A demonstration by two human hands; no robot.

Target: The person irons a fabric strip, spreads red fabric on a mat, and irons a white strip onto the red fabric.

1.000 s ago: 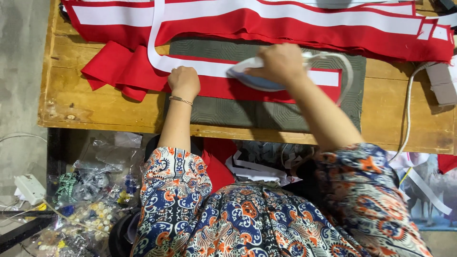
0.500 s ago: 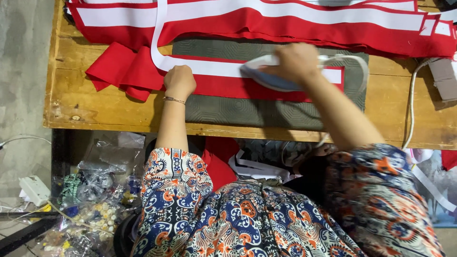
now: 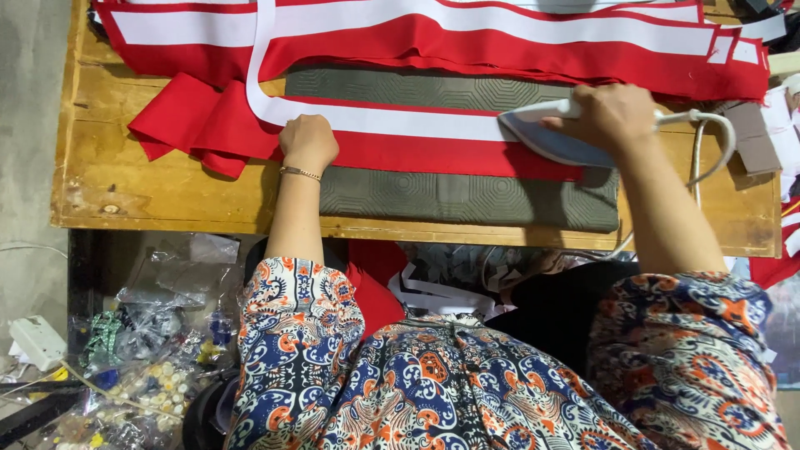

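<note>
R hand [image 3: 612, 112] is gripping iron [image 3: 554, 133] handle, fully closed, pressing white tape [image 3: 400, 123] onto red strip [image 3: 433, 154] on grey mat [image 3: 467, 196]. L hand [image 3: 308, 142] is fisted, pinning fabric flat. Tip: keep strip taut, tape aligned w/ edge, cord [image 3: 708, 146] off cloth.

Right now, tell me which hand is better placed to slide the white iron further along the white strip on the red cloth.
Right. The right hand already grips the white iron on the white strip; the left hand is pressing the red cloth flat, away from the iron.
</note>
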